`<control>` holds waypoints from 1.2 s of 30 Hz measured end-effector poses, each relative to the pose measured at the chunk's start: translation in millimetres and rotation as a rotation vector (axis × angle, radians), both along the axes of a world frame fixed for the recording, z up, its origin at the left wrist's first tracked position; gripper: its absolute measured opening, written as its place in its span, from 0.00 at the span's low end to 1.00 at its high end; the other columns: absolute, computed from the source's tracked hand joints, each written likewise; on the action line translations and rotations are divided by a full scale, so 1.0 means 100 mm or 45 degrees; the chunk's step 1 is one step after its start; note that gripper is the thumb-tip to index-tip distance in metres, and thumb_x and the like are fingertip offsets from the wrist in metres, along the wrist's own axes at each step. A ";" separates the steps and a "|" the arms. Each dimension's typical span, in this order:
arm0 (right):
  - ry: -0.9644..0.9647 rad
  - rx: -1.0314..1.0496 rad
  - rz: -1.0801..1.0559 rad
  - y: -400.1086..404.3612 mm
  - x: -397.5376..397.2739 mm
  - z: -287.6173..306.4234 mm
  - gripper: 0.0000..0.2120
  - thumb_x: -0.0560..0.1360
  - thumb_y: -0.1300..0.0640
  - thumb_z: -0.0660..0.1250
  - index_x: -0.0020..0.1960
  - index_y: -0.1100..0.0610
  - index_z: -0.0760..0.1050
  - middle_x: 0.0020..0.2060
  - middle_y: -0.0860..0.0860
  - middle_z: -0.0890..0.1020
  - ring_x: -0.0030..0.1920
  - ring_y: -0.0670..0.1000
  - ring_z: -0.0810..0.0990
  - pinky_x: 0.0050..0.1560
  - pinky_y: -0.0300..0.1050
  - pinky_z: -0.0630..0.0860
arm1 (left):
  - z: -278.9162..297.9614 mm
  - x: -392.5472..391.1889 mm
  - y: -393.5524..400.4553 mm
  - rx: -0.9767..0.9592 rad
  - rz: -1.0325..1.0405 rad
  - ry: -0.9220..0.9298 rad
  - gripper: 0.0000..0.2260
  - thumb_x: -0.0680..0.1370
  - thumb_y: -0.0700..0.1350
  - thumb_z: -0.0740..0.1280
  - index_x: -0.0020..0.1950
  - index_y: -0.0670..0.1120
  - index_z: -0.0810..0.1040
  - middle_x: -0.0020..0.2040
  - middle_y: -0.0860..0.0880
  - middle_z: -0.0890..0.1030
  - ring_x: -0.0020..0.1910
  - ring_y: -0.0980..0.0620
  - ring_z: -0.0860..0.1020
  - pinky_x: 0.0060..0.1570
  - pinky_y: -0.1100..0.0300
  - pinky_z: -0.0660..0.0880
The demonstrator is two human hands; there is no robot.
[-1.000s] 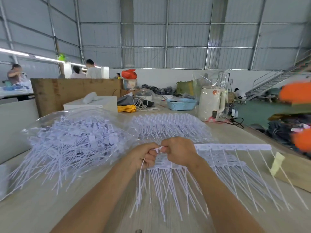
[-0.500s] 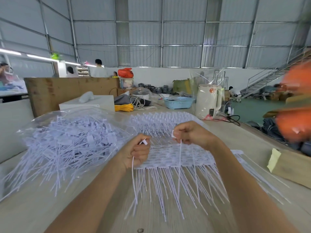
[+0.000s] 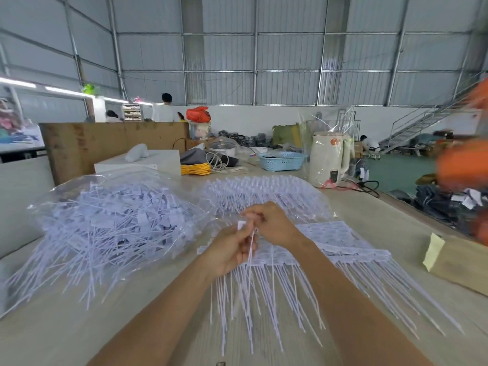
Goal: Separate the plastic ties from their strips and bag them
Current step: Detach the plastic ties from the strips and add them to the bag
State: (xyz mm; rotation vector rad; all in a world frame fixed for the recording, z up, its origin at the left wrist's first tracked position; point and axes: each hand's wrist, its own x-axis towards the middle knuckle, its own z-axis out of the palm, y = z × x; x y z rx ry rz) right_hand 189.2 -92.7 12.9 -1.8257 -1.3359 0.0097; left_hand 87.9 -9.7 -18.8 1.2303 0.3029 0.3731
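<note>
**2 hands meeting over the tie strips**

We are looking down at a pale wooden surface (image 3: 66,331) where our 2 forearms are reaching forward. Nearest to us, the long white tails of the tie strips (image 3: 330,249) are fanning out toward the near edge, with the flat heads of the strips lying in overlapping rows just beyond our wrists.

Above those rows, our left hand (image 3: 229,252) is curling its fingers (image 3: 244,237) around loose ties (image 3: 250,247), with a small white tag head showing at the fingertips and thin tails hanging down from the grip. Our right hand (image 3: 274,225) is sitting just beside it, touching or nearly touching, its fingers bent inward and pinching at the same cluster of ties; exactly which tie it is holding we cannot tell.

To the left, a clear plastic bag (image 3: 79,196) is lying on the surface, holding a big tangled heap of separated ties (image 3: 113,228), many tails spilling out of its open mouth toward us. Behind our hands, a second clear bag (image 3: 311,204) is covering another stack of strips.

Farther back, a white box (image 3: 158,161), a yellow cord bundle (image 3: 195,169), a blue basket (image 3: 281,161) and a cream kettle (image 3: 328,157) are standing on the surface. A wooden board (image 3: 105,143) is rising behind the box, and people (image 3: 165,109) are working near the far wall.
</note>
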 end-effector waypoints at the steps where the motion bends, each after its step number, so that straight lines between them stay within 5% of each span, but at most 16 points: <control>1: 0.020 -0.016 -0.014 -0.05 0.05 0.00 0.11 0.79 0.64 0.59 0.56 0.62 0.79 0.48 0.54 0.79 0.42 0.47 0.75 0.44 0.31 0.69 | -0.01 0.01 0.00 -0.006 0.009 -0.015 0.07 0.79 0.46 0.62 0.46 0.43 0.74 0.33 0.47 0.75 0.25 0.55 0.74 0.24 0.65 0.72; 6: 0.104 -0.186 -0.004 -0.27 0.17 -0.14 0.15 0.80 0.57 0.60 0.42 0.66 0.77 0.38 0.62 0.79 0.36 0.56 0.78 0.43 0.48 0.75 | 0.02 0.04 0.03 0.082 0.126 -0.015 0.05 0.81 0.42 0.60 0.49 0.43 0.74 0.33 0.46 0.75 0.24 0.56 0.69 0.22 0.66 0.66; 10: 0.107 -0.121 0.061 -0.26 0.09 -0.21 0.13 0.78 0.56 0.63 0.43 0.66 0.80 0.35 0.58 0.81 0.33 0.50 0.76 0.40 0.47 0.74 | -0.01 0.08 -0.04 0.239 0.145 -0.041 0.07 0.82 0.42 0.59 0.51 0.40 0.73 0.31 0.46 0.70 0.22 0.55 0.66 0.21 0.66 0.63; 15: 0.034 -0.040 0.026 -0.21 0.05 -0.26 0.09 0.76 0.57 0.67 0.42 0.62 0.81 0.37 0.56 0.80 0.38 0.49 0.74 0.40 0.43 0.68 | -0.07 0.09 -0.05 0.503 0.293 -0.062 0.14 0.82 0.47 0.60 0.39 0.41 0.71 0.28 0.47 0.68 0.21 0.55 0.64 0.22 0.65 0.61; 21: -0.220 -0.043 -0.073 -0.17 0.02 -0.26 0.06 0.75 0.60 0.66 0.45 0.62 0.81 0.43 0.56 0.82 0.44 0.55 0.78 0.44 0.45 0.71 | -0.02 0.12 -0.02 0.559 0.367 0.068 0.14 0.81 0.48 0.62 0.36 0.45 0.70 0.23 0.52 0.68 0.18 0.59 0.64 0.20 0.68 0.61; 26: -0.505 -0.131 -0.104 -0.19 0.00 -0.21 0.08 0.77 0.53 0.65 0.49 0.57 0.80 0.48 0.50 0.81 0.48 0.52 0.79 0.49 0.44 0.70 | 0.06 0.06 -0.03 0.477 0.248 0.165 0.12 0.82 0.47 0.59 0.40 0.44 0.69 0.27 0.49 0.67 0.18 0.58 0.61 0.20 0.68 0.59; 32: -0.803 -0.309 -0.148 -0.20 0.03 -0.18 0.07 0.78 0.54 0.61 0.51 0.49 0.78 0.48 0.46 0.79 0.49 0.50 0.77 0.51 0.47 0.59 | 0.10 0.05 -0.02 0.824 0.344 0.334 0.11 0.80 0.44 0.61 0.38 0.45 0.71 0.27 0.48 0.71 0.18 0.57 0.65 0.20 0.68 0.62; 34: -0.685 -0.237 -0.081 -0.21 0.02 -0.18 0.06 0.77 0.56 0.64 0.49 0.51 0.80 0.43 0.44 0.78 0.45 0.48 0.76 0.51 0.46 0.61 | 0.11 0.05 0.01 0.682 0.248 0.321 0.10 0.80 0.44 0.62 0.38 0.45 0.71 0.25 0.50 0.69 0.18 0.57 0.63 0.20 0.69 0.59; 36: -0.348 -0.044 0.046 -0.22 0.01 -0.12 0.04 0.74 0.61 0.68 0.45 0.56 0.81 0.37 0.43 0.76 0.39 0.45 0.75 0.46 0.42 0.66 | 0.15 0.00 0.10 0.194 0.003 0.232 0.12 0.79 0.45 0.63 0.36 0.46 0.71 0.22 0.52 0.65 0.16 0.58 0.59 0.17 0.71 0.56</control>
